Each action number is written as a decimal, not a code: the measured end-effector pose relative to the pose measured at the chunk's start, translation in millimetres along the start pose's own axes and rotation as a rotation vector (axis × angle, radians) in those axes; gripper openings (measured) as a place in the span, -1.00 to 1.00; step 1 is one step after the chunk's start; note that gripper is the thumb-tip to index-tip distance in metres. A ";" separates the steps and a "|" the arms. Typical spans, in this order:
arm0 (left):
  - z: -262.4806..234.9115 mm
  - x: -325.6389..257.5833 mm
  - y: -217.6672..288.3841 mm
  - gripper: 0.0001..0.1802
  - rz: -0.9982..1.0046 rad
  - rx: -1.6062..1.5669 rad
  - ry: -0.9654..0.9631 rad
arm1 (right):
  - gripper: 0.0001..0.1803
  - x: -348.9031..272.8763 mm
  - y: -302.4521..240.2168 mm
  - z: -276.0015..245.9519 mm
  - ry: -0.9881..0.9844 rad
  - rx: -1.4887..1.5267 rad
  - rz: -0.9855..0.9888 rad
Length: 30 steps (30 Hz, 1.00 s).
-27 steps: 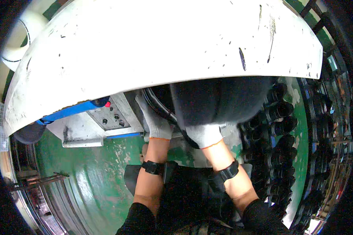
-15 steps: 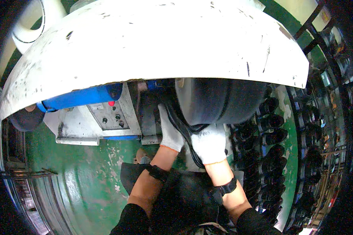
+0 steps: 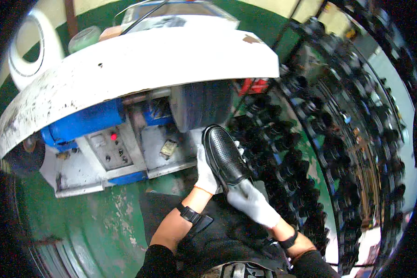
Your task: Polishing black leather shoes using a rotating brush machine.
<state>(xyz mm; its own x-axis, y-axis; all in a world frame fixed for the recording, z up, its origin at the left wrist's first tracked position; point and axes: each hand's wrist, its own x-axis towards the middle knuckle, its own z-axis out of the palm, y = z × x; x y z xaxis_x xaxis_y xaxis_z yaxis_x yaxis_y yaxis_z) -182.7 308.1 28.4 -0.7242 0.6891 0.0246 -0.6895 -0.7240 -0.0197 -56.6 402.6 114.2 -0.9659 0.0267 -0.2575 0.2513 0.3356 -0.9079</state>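
Black, perforated leather covers the upper of a shoe held in two white-gloved hands, just below a dark grinding wheel. The shoe is tilted, its toe pointing up toward the wheel and its heel toward the person; whether toe and wheel touch cannot be told from this angle. The left hand lies along the shoe's left side, its grip closed against the edge of the sole. The right hand is at the heel end, its grip pinching the shoe around the opening, the fingers partly hidden there. White fingertips also show along the shoe's right edge, near the toe. A black band circles each wrist, and the sleeves are black.

Over the wheel curves a white hood, scuffed and spotted with dark marks. Under its left part sits a blue cylinder, and below that a grey control panel with a red button and dark knobs. A small, worn yellowish block lies on the metal ledge left of the shoe. To the right, racks carry rows of black shoes. The floor is green, with paint worn off in patches.
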 end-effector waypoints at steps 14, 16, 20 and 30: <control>163.4 -6.8 -258.2 -0.13 -0.431 0.475 -0.814 | -0.64 -387.2 -23.9 -153.4 1.481 -1.258 -0.318; 149.3 -12.9 -292.8 -0.17 -0.596 0.486 -0.763 | -0.69 -458.0 -20.8 -160.7 1.793 -1.290 -0.227; 120.5 -26.8 -328.9 -0.27 -0.743 0.527 -0.687 | -0.76 -596.8 2.1 -194.2 2.148 -1.336 0.040; 88.5 -24.2 -321.6 -0.36 -0.772 0.674 -0.396 | -0.76 -775.1 57.2 -358.6 1.875 -1.816 0.750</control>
<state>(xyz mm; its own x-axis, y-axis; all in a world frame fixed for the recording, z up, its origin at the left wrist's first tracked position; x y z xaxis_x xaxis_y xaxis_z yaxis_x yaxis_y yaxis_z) 57.0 521.5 122.6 0.0369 0.9925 0.1168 -0.7253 -0.0538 0.6864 684.2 738.8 380.5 -0.1783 0.3415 0.9228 0.9676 -0.1095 0.2275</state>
